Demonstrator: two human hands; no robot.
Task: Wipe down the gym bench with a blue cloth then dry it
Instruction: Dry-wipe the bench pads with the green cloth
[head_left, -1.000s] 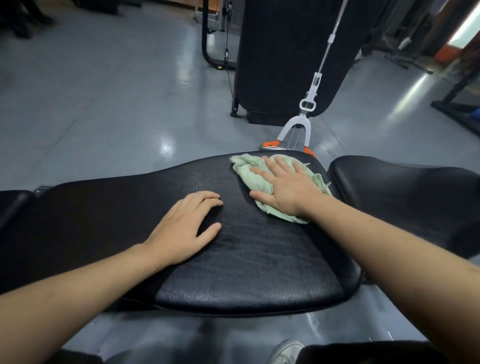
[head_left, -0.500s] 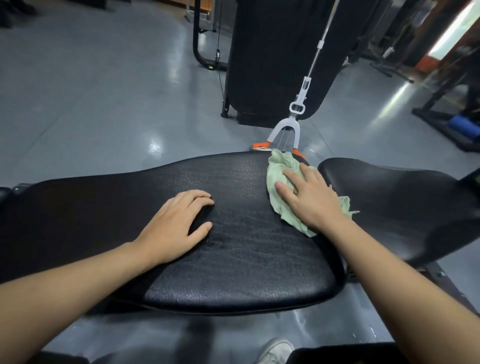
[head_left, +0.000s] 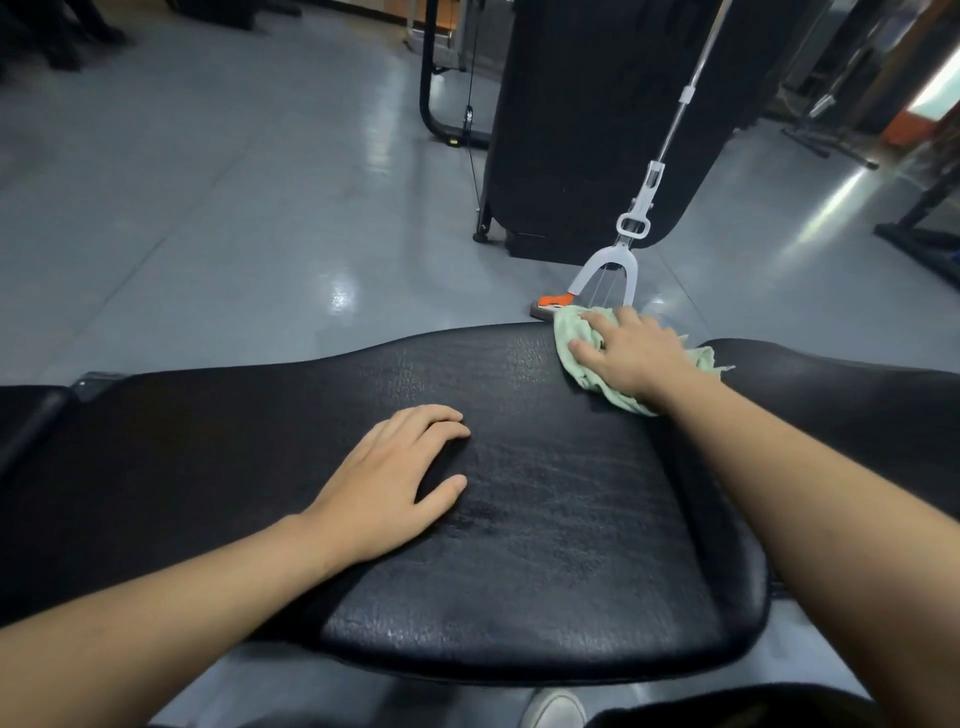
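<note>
Right hand (head_left: 631, 353) presses cloth (head_left: 576, 340) (pale green) onto bench (head_left: 545, 519).

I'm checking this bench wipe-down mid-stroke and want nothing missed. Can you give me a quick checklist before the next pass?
1. Cloth flat under right hand: ok.
2. Left hand bracing the bench pad: ok.
3. Cloth fully on the pad: not ok, it overhangs the far edge.
4. Mop clear of the stroke: not ok, its head sits just beyond the cloth.
5. Pad dry: cannot tell.

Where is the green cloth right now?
The cloth lies under the right hand at the bench pad's far right edge, just before the mop.
</note>
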